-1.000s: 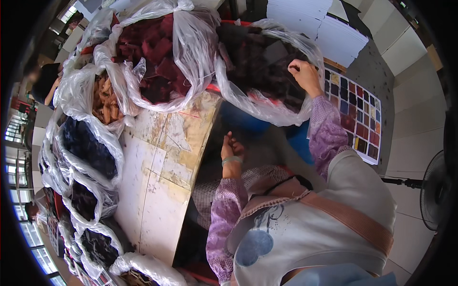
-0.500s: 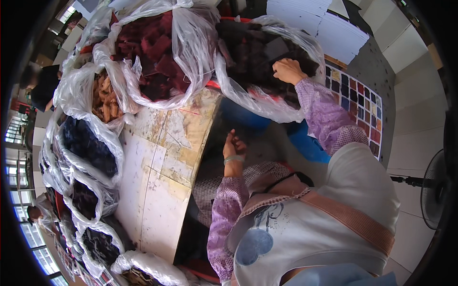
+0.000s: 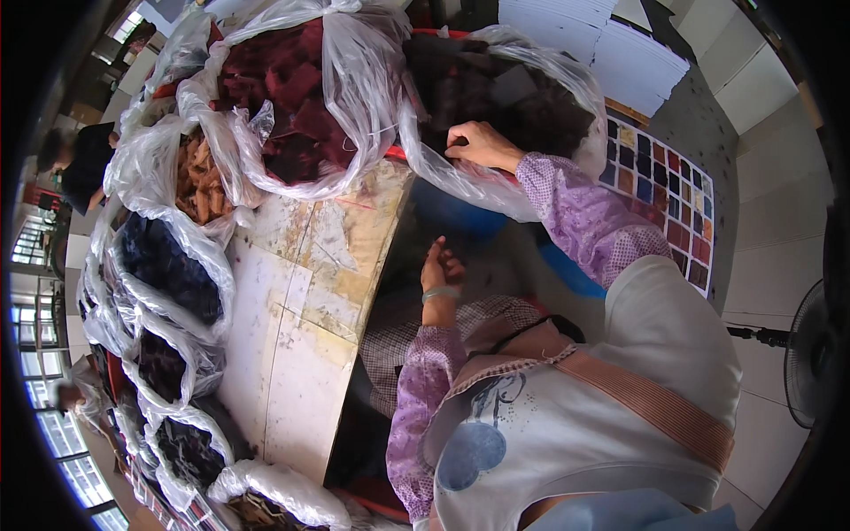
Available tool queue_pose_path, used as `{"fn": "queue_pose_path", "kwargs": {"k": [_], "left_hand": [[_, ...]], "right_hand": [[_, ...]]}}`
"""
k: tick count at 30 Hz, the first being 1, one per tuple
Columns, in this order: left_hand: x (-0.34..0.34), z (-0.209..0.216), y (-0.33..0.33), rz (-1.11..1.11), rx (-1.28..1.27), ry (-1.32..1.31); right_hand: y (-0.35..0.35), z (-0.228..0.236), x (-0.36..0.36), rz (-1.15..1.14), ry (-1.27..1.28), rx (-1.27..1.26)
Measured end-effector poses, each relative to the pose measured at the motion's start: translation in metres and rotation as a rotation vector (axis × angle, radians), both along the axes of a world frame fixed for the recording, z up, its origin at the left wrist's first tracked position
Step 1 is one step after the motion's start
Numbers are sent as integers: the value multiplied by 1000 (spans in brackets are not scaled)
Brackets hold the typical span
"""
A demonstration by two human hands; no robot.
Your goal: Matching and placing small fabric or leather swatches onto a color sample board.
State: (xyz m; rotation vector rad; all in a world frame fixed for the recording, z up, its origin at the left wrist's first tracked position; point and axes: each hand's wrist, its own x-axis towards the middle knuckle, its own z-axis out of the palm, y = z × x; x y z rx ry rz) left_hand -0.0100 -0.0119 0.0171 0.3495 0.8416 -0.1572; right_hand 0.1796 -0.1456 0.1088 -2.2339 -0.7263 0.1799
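Observation:
My right hand (image 3: pixel 482 146) is over the near rim of a plastic-lined tub of dark brown fuzzy pieces (image 3: pixel 474 99). Its fingers are bent inward, and whatever they may hold is hidden. My left hand (image 3: pixel 440 265) hovers palm up beside the table's right edge, its fingers loosely curled and apart with nothing visible in them. Clear plastic (image 3: pixel 496 188) hangs over the tub's near side, just below my right hand. Left of that tub, another lined bag is heaped with dark red pieces (image 3: pixel 288 93).
A worn board table (image 3: pixel 283 345) stands at my left, with plastic-lined bags of orange-brown pieces (image 3: pixel 203 181), dark blue pieces (image 3: pixel 168 270) and other dark ones along its far side. A colour-swatch chart (image 3: pixel 668 186) and a fan (image 3: pixel 806 350) are at right. Other people are at far left.
My right hand has moved left and nearer, from above the dark brown pieces to the tub's near rim. My left hand has barely moved.

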Motion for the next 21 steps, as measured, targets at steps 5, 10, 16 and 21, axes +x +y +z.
{"fn": "queue_pose_path", "kwargs": {"k": [5, 10, 16, 21], "left_hand": [[-3, 5, 5, 41, 50, 34], [-1, -5, -5, -43, 50, -3], [-6, 7, -5, -37, 65, -40], [-11, -9, 4, -28, 106, -48]], "right_hand": [[-43, 11, 18, -119, -157, -279], [-58, -19, 15, -24, -189, -391], [-56, 19, 15, 70, -51, -382], [-91, 34, -9, 198, -119, -484]]}}
